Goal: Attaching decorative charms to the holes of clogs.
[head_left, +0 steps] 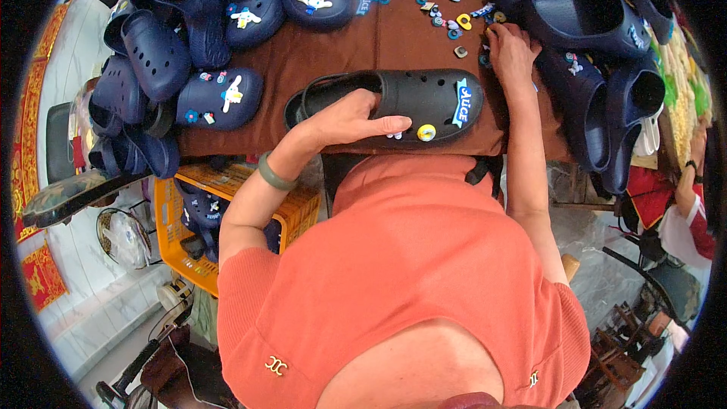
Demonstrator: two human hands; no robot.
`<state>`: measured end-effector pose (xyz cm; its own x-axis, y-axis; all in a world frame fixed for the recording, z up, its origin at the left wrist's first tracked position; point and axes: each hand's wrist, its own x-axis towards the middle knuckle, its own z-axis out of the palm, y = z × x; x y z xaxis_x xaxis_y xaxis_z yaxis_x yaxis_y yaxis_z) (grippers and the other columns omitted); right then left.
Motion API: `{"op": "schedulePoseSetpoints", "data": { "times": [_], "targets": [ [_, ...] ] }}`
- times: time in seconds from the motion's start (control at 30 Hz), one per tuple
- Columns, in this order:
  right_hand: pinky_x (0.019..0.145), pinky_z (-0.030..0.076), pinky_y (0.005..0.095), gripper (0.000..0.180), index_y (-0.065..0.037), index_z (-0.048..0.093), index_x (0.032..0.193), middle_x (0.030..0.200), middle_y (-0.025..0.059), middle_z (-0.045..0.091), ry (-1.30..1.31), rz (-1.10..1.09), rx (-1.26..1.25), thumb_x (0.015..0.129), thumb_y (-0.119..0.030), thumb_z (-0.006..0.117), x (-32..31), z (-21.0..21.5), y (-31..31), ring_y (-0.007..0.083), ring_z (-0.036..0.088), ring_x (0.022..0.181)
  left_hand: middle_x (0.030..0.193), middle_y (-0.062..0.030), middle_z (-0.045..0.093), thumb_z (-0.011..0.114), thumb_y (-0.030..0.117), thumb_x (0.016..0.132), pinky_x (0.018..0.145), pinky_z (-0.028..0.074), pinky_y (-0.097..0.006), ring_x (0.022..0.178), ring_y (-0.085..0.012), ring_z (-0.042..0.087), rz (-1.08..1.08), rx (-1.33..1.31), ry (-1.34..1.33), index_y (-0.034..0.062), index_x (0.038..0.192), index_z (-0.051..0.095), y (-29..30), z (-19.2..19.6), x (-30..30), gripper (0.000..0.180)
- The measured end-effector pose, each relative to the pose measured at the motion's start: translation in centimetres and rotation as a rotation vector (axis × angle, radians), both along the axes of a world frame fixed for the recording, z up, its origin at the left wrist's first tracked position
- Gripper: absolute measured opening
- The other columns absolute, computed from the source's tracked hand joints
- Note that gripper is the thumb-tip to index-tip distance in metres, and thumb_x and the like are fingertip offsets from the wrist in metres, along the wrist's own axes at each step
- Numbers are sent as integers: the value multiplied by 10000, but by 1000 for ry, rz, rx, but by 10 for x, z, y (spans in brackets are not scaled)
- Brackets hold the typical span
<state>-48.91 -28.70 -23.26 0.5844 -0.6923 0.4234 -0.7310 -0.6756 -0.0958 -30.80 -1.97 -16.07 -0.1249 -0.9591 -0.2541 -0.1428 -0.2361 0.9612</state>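
Observation:
My left hand (352,119) grips a black clog (409,95) lying on its sole near the table's front edge. Its fingers go into the shoe's opening, while the thumb lies across the upper. A blue-and-white lettered charm (461,103) sits on the toe, and a yellow round charm (426,132) is close to the thumb. A small white charm beside that thumb is partly covered. Farther off, my right hand (513,53) bends its fingers down to the table among loose shoe charms (463,21). Whatever those fingertips hold is hidden.
Dark blue clogs (155,53) are piled at the left, some with charms, and more clogs (568,11) crowd the right. A brown cloth (318,57) covers the table. Below at left stands an orange crate (303,216) holding more clogs. Another person's arm (687,182) shows at far right.

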Motion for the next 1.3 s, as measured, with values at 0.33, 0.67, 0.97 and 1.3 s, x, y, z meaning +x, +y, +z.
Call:
{"op": "schedulePoseSetpoints", "data": {
  "times": [0.33, 0.67, 0.97, 1.3],
  "targets": [
    [836, 444, 267, 167, -9, 645, 1000, 939, 38, 652, -671, 566, 1083, 909, -122, 564, -4, 64, 78, 134, 585, 905, 841, -24, 613, 656, 364, 847, 721, 449, -280, 796, -107, 529, -4, 48, -26, -6, 950, 622, -1, 6, 0, 386],
    [790, 407, 355, 101, -50, 637, 856, 824, 77, 619, -320, 716, 650, 844, -146, 609, 5, 68, 85, 247, 567, 840, 950, -73, 632, 634, 414, 857, 796, 461, -283, 878, -128, 548, -25, 31, -33, -56, 1083, 597, -1, -3, 2, 523],
    [761, 405, 377, 77, -70, 635, 849, 820, 65, 608, -335, 736, 288, 788, -109, 663, -1, 72, 99, 265, 556, 815, 1031, -66, 612, 625, 355, 880, 839, 452, -286, 914, -130, 537, 3, 2, 33, -46, 1170, 551, 0, 2, -2, 500],
    [896, 362, 397, 197, -87, 626, 936, 848, 35, 588, -256, 707, 189, 751, -87, 690, -14, 88, 116, 252, 548, 865, 1011, -43, 617, 615, 347, 892, 833, 450, -282, 909, -120, 532, -6, -14, 59, -36, 1144, 578, 2, -3, -1, 459]
  ]
}}
